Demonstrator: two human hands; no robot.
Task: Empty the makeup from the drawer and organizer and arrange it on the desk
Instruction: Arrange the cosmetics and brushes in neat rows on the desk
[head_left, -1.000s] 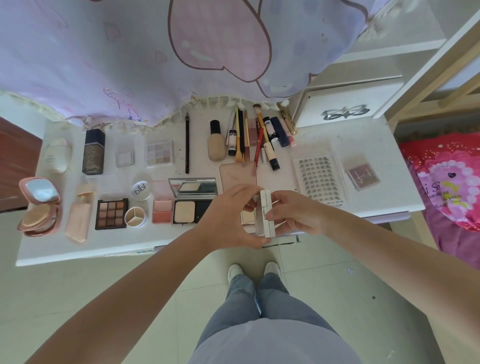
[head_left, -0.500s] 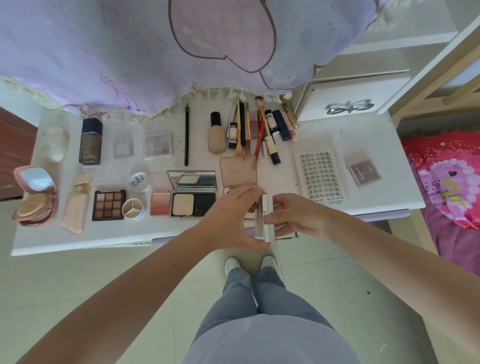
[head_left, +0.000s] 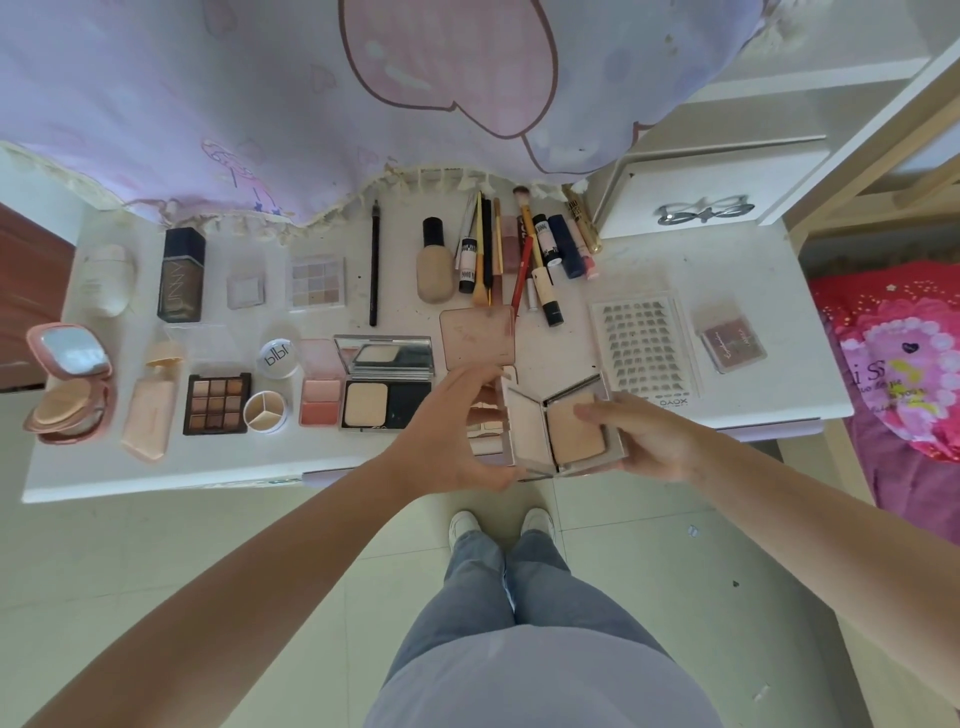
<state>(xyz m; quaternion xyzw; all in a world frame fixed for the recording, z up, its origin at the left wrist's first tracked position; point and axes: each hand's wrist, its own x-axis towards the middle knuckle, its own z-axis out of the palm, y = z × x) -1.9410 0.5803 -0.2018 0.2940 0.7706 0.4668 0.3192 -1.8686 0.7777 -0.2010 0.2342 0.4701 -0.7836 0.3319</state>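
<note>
While both hands hold an open compact (head_left: 563, 428), a bottle (head_left: 181, 274) reads "UNNY".

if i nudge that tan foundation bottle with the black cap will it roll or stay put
The tan foundation bottle lies on its side on the desk, so it may roll a little. Its flattish-looking body likely limits that. The brushes and tubes alongside would probably stop it.

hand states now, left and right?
Left hand: fingers curled on the lid edge of the powder compact.
Right hand: holds the compact's base, thumb on top.
</note>
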